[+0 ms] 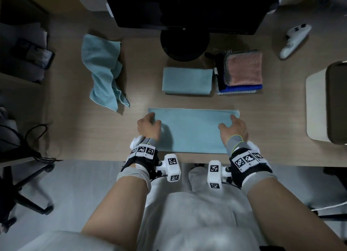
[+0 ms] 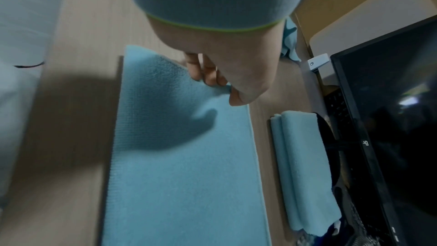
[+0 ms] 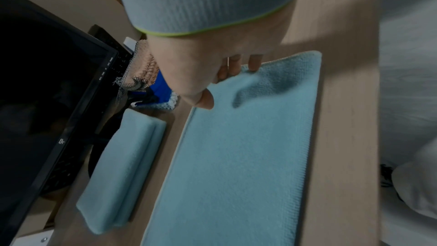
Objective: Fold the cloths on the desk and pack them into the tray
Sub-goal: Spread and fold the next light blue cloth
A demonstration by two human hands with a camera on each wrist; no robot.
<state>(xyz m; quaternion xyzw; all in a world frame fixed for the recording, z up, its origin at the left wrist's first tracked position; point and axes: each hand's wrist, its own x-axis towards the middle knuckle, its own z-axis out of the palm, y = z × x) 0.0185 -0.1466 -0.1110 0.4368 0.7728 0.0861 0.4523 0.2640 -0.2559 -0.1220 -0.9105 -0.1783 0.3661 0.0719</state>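
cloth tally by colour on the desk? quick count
Light blue: 3: the flat cloth both hands hold, a folded cloth, a crumpled cloth.
Pink: 1: pink cloth topping the stack.
Dark blue: 1: dark blue cloth under it.
Total: 5 visible; lower stack layers unclear.

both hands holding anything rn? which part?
Yes: the flat light-blue cloth. Left hand pinches its far-left corner, right hand its far-right corner. The rest of the cloth lies flat on the desk.

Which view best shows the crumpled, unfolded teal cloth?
The head view: the crumpled cloth lies whole on the desk, far left. The left wrist view catches only a sliver behind the left hand; the right wrist view misses it.
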